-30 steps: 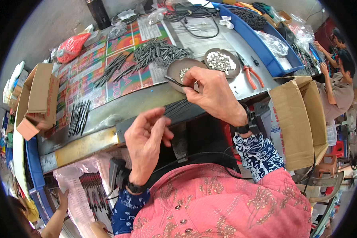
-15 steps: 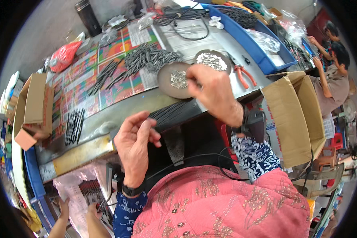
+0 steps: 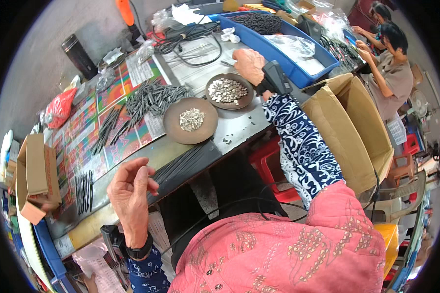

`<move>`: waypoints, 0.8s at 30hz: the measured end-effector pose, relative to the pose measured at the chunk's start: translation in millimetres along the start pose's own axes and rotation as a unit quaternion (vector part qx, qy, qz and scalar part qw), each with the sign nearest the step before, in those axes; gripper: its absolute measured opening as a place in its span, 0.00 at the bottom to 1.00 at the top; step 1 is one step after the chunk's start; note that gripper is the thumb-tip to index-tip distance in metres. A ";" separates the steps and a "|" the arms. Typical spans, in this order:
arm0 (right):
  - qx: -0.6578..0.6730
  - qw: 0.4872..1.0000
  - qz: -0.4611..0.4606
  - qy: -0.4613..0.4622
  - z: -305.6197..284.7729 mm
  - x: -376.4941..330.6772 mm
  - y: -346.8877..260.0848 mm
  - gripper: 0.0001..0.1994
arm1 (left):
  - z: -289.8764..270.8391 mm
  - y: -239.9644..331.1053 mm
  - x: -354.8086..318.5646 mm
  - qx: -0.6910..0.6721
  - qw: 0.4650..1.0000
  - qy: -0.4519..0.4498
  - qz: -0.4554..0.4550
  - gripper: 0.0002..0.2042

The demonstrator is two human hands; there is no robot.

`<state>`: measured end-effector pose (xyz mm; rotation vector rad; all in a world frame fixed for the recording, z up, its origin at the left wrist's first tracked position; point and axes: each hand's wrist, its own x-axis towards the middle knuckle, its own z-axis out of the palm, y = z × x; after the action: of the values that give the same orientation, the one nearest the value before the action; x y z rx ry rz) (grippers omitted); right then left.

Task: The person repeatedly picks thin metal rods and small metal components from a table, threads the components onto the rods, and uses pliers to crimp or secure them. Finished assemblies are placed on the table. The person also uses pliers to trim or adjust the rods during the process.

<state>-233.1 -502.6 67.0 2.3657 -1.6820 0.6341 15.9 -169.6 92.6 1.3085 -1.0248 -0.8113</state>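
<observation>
Curling in the upper centre of the frame, the grip of the right hand [image 3: 250,66] is showing only its back; its fingertips are being hidden, so whether it is closing on anything cannot be told, though a thin grey tip [image 3: 227,63] is showing just to its left. The right arm, in a navy-and-white sleeve [image 3: 304,146], is stretching up from the lower right, with the wrist lying between the blue tray [image 3: 322,71] and the right dish [image 3: 249,90].

At lower left, the grip of the left hand [image 3: 132,201] is hanging half open, fingers bending loosely toward the thumb and holding nothing visible. That hand is pointing upward before the front edge of the surface [image 3: 232,128], near a bundle of thin dark rods [image 3: 183,162].

Near the centre, the left dish [image 3: 173,128] is holding small silvery pieces [image 3: 191,120], and the right dish, just beyond it, is holding more. A pile of dark sticks [image 3: 154,99] is lying left of both dishes.
</observation>
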 end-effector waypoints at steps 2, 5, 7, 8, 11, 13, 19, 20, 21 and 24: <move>0.011 0.997 -0.031 0.063 -1.1 -4.1 1.8 0.11 | 0.3 -0.3 1.5 0.011 1.000 0.004 0.002 0.08; -0.004 0.992 -0.053 0.118 -13.2 -22.9 13.2 0.08 | -2.2 -3.8 2.3 0.032 0.999 0.015 0.005 0.07; -0.090 0.990 -0.014 0.106 -23.7 -36.1 29.6 0.04 | -4.8 -6.1 1.9 0.042 0.999 0.018 0.003 0.07; -0.114 0.988 -0.026 0.101 -28.9 -42.3 41.2 0.04 | -5.7 -7.1 1.5 0.046 0.999 0.018 0.000 0.07; -0.121 0.991 -0.002 0.064 -24.1 -55.6 62.7 0.06 | -3.6 -10.7 0.3 0.046 0.999 0.004 -0.002 0.07; -0.081 0.992 -0.043 0.083 -17.3 -57.9 72.2 0.06 | -1.1 -12.5 -0.6 0.043 0.999 0.002 -0.006 0.07; 0.008 0.997 -0.025 0.074 -6.8 -31.8 69.7 0.05 | -0.1 -16.3 -1.3 0.061 0.998 -0.002 -0.002 0.07; 0.029 0.996 -0.025 0.077 -6.3 -21.9 66.6 0.05 | -0.4 -16.6 -1.0 0.067 0.998 -0.001 -0.003 0.07; 0.026 0.996 -0.024 0.083 -3.6 -11.6 61.8 0.05 | -0.7 -16.8 -0.9 0.067 0.998 -0.001 -0.007 0.07; 0.022 0.992 -0.070 0.099 2.4 15.4 58.8 0.06 | -1.8 -16.1 0.1 0.074 0.997 0.002 -0.011 0.07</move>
<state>-283.1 -537.2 65.4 2.3366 -1.4192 0.8570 18.8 -170.8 76.7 1.4494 -1.0855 -0.7612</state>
